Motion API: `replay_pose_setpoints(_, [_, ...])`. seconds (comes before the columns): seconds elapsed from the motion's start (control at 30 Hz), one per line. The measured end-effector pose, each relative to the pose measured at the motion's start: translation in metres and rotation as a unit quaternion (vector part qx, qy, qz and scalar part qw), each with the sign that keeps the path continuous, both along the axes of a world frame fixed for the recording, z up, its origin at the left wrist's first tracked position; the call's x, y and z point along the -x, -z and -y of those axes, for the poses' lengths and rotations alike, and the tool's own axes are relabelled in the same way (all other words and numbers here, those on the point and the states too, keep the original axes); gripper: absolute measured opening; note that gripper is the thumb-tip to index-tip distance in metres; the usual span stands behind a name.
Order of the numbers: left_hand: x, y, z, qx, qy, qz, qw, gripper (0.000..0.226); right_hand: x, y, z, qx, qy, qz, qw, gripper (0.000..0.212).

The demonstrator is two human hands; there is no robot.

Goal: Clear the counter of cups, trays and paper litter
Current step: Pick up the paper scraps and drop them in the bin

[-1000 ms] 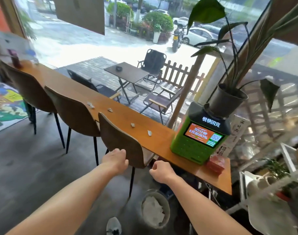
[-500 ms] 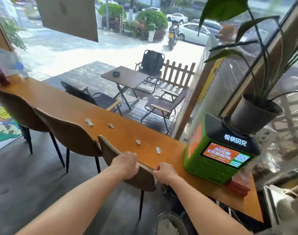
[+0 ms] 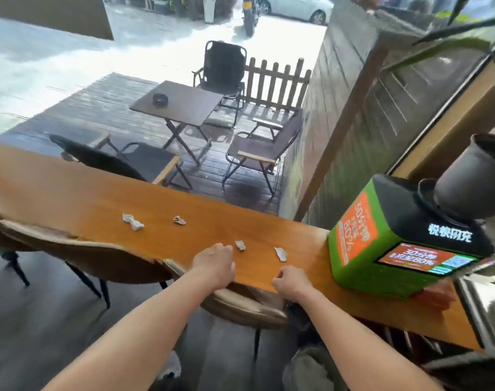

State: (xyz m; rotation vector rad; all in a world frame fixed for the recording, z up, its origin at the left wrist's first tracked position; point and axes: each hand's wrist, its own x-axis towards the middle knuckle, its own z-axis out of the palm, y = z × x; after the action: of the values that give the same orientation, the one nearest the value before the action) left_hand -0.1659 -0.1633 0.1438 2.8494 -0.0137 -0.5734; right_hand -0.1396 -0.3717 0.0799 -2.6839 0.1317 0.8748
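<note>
Head view: both hands over the counter (image 3: 99,204) edge — left hand (image 3: 214,263) fingers spread, right hand (image 3: 290,282) curled, empty.

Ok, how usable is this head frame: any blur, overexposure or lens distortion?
Head view: the pavement outside is blown out white; wide-angle bending curves the counter edge; the chair backs and right edge smear with motion blur; the paper scraps and both hands, left and right, stay legible.

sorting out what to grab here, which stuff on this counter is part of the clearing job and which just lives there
To clear: white twisted scrap, small brownish scrap, scrap by left hand, scrap ahead of right hand.

Stays: green charging box, plant pot, chairs.
</note>
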Motion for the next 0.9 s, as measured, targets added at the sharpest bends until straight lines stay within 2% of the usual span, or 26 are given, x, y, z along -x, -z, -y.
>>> replay_pose_setpoints(0.13, [-0.048, 0.011, -0.025, -0.011, 0.064, -0.011, 0.998, 0.026, -0.022, 0.005, -0.017, -0.003, 0.091, 0.0, 0.996, 0.021])
replay_pose_setpoints(0.33, [-0.114, 0.023, -0.05, -0.009, 0.127, -0.032, 0.991, 0.013, -0.036, 0.01, -0.041, -0.006, 0.173, -0.015, 0.985, 0.032])
replay_pose_setpoints(0.57, [-0.154, 0.063, -0.037, 0.003, 0.164, -0.081, 0.983, 0.017, -0.044, 0.038, -0.041, -0.028, 0.26, -0.054, 0.964, 0.017])
replay_pose_setpoints(0.7, [-0.173, 0.091, -0.023, 0.017, 0.15, -0.1, 0.983, 0.022, -0.076, 0.061, -0.026, -0.032, 0.276, -0.06, 0.959, 0.019])
replay_pose_setpoints(0.9, [-0.19, 0.144, -0.012, 0.029, 0.102, -0.112, 0.988, 0.028, -0.123, 0.108, -0.008, -0.022, 0.314, 0.007, 0.949, 0.042])
